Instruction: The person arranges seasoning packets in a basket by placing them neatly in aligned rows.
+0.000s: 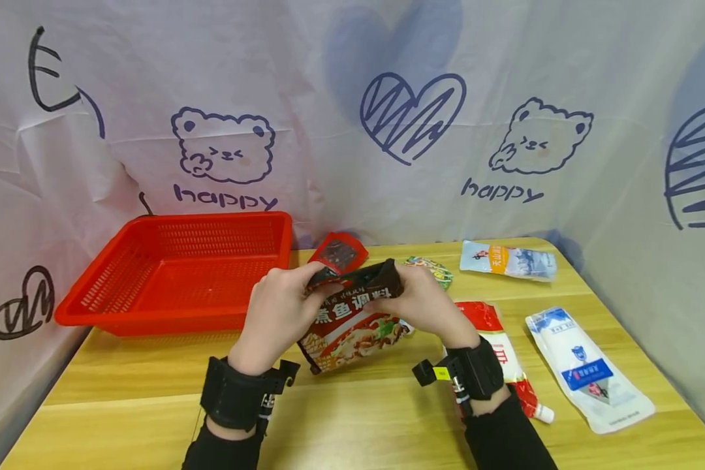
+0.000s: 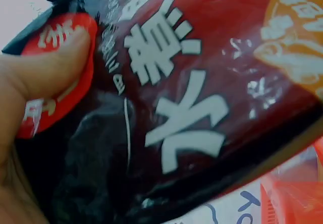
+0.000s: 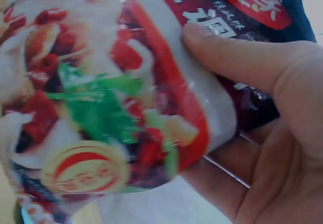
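A dark red and black seasoning packet (image 1: 352, 339) with a food picture and white Chinese characters is held up over the table in both hands. My left hand (image 1: 284, 303) grips its upper left corner; the left wrist view shows the thumb pressed on a red label (image 2: 58, 67) there. At the upper right corner my right hand (image 1: 427, 307) pinches the packet, thumb on the printed front and fingers behind, as the right wrist view shows. The packet's top edge is bent between the hands, and whether it is torn open I cannot tell. Its back is hidden.
A red plastic basket (image 1: 176, 284) stands at the back left. Behind the packet lie a red pouch (image 1: 342, 253) and a green patterned packet (image 1: 435, 269). To the right are a blue-white bag (image 1: 508, 260), a red-white spouted pouch (image 1: 508, 352) and a white bag (image 1: 590, 375).
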`<state>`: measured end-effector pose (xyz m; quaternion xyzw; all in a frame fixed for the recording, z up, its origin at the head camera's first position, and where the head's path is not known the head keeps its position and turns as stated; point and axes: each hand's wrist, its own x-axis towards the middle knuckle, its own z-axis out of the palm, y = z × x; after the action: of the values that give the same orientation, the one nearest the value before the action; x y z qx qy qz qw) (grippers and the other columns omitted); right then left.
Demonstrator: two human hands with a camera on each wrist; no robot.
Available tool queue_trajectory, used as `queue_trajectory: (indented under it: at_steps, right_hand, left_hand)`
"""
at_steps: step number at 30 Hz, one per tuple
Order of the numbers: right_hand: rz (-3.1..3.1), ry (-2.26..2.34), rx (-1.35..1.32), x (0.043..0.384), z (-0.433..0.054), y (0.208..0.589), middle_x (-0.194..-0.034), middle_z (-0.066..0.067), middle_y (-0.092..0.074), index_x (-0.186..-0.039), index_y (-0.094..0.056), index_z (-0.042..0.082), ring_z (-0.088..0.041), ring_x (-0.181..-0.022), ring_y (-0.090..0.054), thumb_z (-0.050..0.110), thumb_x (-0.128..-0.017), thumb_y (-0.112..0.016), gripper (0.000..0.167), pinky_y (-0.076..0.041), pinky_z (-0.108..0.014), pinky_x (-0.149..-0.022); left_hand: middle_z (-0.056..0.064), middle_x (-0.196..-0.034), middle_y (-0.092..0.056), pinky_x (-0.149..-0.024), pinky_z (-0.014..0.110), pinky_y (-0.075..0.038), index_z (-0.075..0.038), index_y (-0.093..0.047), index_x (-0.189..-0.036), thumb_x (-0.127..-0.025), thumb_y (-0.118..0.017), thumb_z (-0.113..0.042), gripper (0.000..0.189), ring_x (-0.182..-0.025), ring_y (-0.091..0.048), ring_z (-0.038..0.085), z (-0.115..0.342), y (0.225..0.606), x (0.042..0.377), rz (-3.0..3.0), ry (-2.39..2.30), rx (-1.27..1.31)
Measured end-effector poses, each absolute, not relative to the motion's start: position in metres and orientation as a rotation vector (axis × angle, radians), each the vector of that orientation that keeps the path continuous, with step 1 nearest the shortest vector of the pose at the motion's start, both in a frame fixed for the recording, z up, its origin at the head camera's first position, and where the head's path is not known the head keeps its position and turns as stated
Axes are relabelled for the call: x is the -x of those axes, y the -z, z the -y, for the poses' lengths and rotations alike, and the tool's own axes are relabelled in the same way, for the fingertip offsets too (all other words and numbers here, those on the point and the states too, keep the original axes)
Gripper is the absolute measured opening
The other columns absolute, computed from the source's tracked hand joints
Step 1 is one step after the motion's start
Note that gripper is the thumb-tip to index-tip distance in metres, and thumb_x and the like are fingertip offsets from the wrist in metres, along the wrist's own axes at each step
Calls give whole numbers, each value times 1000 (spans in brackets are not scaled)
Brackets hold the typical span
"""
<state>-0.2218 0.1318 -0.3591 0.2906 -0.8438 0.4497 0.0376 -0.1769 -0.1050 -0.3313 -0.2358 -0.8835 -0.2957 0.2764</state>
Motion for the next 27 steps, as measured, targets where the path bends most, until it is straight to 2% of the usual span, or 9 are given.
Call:
queue_trajectory:
  at_steps: [5,8,12,16,21,23,25,27]
  right_hand:
    - [2563,-1629,-723,225,-125,366,-106,-4,-78,-123,-71,11,-18,-86,-74,19,-81,-91,47,-60,-39,-73]
    - [2547,-1739,-604,227,-123,369,-110,-5,-77,-130,-66,11,-19,-91,-75,26,-86,-88,52,-60,-40,-77]
    - [2510,-1766,-545,230,-121,374,-117,-6,-74,-134,-64,12,-23,-100,-71,33,-93,-81,50,-58,-42,-85]
    - [2448,-1760,-529,234,-117,379,-130,-10,-69,-139,-63,12,-27,-116,-66,32,-95,-78,50,-55,-45,-96]
    - [2380,-1826,-490,236,-106,385,-147,-12,-57,-148,-55,9,-32,-135,-56,28,-96,-77,59,-50,-48,-107]
    - [2366,-1866,-462,235,-100,386,-151,-11,-54,-152,-51,10,-32,-137,-54,28,-97,-77,63,-50,-47,-107]
    - [2355,-1909,-445,234,-95,388,-153,-12,-51,-154,-47,11,-34,-136,-54,26,-98,-75,65,-52,-46,-104]
    - [2330,-1971,-447,234,-88,390,-152,-15,-52,-155,-44,10,-35,-132,-58,23,-99,-73,64,-55,-46,-101]
  left_hand:
    - [5,-73,-72,-46,31,-40,-8,-80,-104,-88,-84,-16,19,-53,-53,14,108,328,177,2355,853,552]
    - [6,-73,-71,-45,30,-37,-6,-79,-101,-90,-82,-13,13,-52,-50,15,112,320,177,2339,916,507]
    - [7,-72,-68,-45,29,-34,-3,-77,-95,-93,-77,-7,5,-52,-46,17,119,308,178,2302,1017,450]
    - [7,-69,-60,-47,28,-30,-2,-77,-92,-94,-76,-7,5,-53,-42,19,130,298,179,2254,1073,421]
    - [7,-66,-58,-47,28,-25,-2,-80,-98,-94,-76,-5,6,-52,-34,16,149,284,178,2200,1075,383]
    - [6,-66,-56,-47,28,-24,-2,-80,-99,-94,-76,-5,7,-51,-32,14,158,277,178,2178,1065,359]
    - [7,-63,-48,-48,27,-23,-2,-80,-99,-94,-76,-7,8,-52,-31,13,166,269,179,2158,1051,325]
    - [9,-64,-50,-49,26,-24,-2,-80,-102,-95,-76,-10,11,-53,-34,13,175,261,181,2144,1031,287]
